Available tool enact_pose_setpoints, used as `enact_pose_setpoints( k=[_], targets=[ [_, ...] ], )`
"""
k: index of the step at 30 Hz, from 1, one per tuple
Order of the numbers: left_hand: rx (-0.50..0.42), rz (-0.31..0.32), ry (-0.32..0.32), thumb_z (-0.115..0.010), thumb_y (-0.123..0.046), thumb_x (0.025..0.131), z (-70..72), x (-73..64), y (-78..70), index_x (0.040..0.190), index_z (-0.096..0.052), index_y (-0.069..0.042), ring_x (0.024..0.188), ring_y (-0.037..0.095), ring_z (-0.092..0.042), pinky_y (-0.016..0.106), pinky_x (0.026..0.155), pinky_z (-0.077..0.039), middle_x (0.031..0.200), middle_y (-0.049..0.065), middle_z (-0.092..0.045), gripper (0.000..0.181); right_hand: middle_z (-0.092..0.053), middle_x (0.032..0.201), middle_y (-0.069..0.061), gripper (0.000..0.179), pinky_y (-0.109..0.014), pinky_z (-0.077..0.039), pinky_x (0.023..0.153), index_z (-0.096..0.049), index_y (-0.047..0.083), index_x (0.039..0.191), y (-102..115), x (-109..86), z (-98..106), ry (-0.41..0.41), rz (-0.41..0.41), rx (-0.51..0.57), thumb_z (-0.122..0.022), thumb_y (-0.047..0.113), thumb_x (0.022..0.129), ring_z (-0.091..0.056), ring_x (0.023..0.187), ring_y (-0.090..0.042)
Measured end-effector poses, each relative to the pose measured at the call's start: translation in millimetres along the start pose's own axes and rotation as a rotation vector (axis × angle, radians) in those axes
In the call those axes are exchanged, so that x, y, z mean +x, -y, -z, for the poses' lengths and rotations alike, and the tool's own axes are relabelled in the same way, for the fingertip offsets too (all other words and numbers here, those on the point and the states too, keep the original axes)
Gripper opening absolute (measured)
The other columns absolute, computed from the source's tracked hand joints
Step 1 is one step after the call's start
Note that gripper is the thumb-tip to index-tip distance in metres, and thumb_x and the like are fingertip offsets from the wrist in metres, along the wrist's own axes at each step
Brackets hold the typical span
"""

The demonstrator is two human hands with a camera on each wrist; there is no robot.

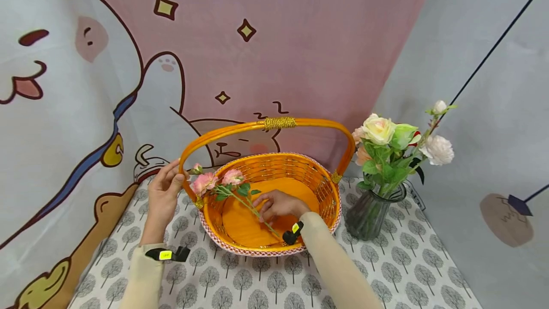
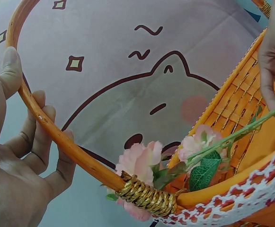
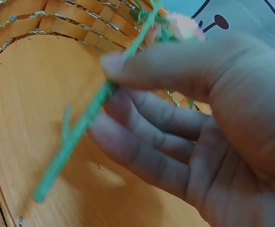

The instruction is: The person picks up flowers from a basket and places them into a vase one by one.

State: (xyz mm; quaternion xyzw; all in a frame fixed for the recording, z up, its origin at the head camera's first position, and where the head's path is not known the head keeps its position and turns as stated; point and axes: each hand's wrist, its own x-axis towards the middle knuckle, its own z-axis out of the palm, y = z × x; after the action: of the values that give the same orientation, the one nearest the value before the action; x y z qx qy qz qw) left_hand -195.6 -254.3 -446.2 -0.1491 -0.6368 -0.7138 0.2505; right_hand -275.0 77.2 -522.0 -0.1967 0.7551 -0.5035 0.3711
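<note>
An orange woven basket (image 1: 272,249) with a tall arched handle (image 1: 240,130) stands on the table. My left hand (image 1: 165,190) holds the left side of that handle, thumb on one face and fingers round the other, above the gold binding (image 2: 146,195). Inside the basket, my right hand (image 1: 276,206) pinches the green stem (image 3: 80,123) of an artificial pink flower between thumb and fingertips. Its pink blooms (image 1: 205,183) lean over the basket's left rim by the handle's foot. The cut end of the stem points toward the near right of the basket.
Right of the basket stands a dark glass vase (image 1: 364,218) holding several white, cream and peach artificial flowers (image 1: 378,130). A tree-print cloth (image 1: 240,283) covers the table. Behind hangs a pink and white cartoon curtain (image 1: 300,37).
</note>
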Motion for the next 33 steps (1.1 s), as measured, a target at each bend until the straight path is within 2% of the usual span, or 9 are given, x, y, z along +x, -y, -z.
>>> enact_pose_setpoints(
  k=[5,10,14,20,26,33],
  targets=[
    [-0.009,-0.005,0.01,-0.058,-0.005,0.102,0.2,-0.1,-0.3,0.141,-0.06,0.0,0.095,0.012,-0.069,0.019,0.083,-0.057,0.101,-0.004,-0.074,0.039,-0.076,0.096,-0.008,0.041,-0.039,-0.062,0.074,-0.069,0.016,0.127,0.7,-2.8,0.2,-0.069,0.044,-0.089,-0.068,-0.004,0.092,-0.073,0.085,-0.022],
    [-0.016,-0.018,0.021,-0.058,-0.006,0.102,-1.1,1.0,0.2,0.141,-0.06,-0.001,0.092,0.009,-0.069,0.019,0.082,-0.057,0.1,-0.006,-0.074,0.039,-0.072,0.099,-0.007,0.04,-0.037,-0.061,0.071,-0.067,0.015,0.131,5.8,-7.9,0.7,-0.126,0.088,-0.167,-0.066,-0.002,0.094,-0.069,0.086,-0.02],
    [-0.025,-0.011,0.028,-0.058,-0.006,0.102,-2.7,1.2,0.9,0.14,-0.06,-0.001,0.09,0.008,-0.069,0.02,0.082,-0.059,0.098,0.0,-0.073,0.039,-0.07,0.101,-0.009,0.041,-0.037,-0.059,0.064,-0.063,0.009,0.136,9.0,-9.3,1.5,-0.145,0.107,-0.161,-0.066,0.002,0.096,-0.067,0.078,-0.019],
    [-0.004,0.009,0.01,-0.057,-0.006,0.103,-3.5,0.8,-0.9,0.14,-0.06,0.0,0.091,0.009,-0.069,0.023,0.084,-0.06,0.096,0.003,-0.072,0.038,-0.067,0.102,-0.009,0.036,-0.033,-0.053,0.058,-0.066,0.02,0.131,17.2,-7.6,2.1,-0.197,0.121,-0.113,-0.065,0.006,0.098,-0.056,0.061,-0.02],
    [0.032,0.035,-0.012,-0.057,-0.005,0.103,-2.3,0.7,-3.3,0.141,-0.06,0.0,0.091,0.01,-0.069,0.021,0.085,-0.06,0.095,0.0,-0.072,0.038,-0.065,0.102,-0.011,0.036,-0.035,-0.057,0.061,-0.067,0.019,0.13,31.8,-12.6,0.6,-0.232,0.151,-0.164,-0.067,0.005,0.097,-0.063,0.071,-0.021],
    [0.047,0.056,-0.022,-0.056,-0.005,0.103,-1.9,0.6,-4.0,0.141,-0.059,0.0,0.09,0.009,-0.069,0.02,0.084,-0.059,0.095,0.0,-0.072,0.038,-0.068,0.104,-0.006,0.036,-0.033,-0.056,0.065,-0.065,0.02,0.133,50.9,-30.7,2.8,-0.268,0.207,-0.331,-0.067,0.011,0.098,-0.066,0.075,-0.019]
  ],
)
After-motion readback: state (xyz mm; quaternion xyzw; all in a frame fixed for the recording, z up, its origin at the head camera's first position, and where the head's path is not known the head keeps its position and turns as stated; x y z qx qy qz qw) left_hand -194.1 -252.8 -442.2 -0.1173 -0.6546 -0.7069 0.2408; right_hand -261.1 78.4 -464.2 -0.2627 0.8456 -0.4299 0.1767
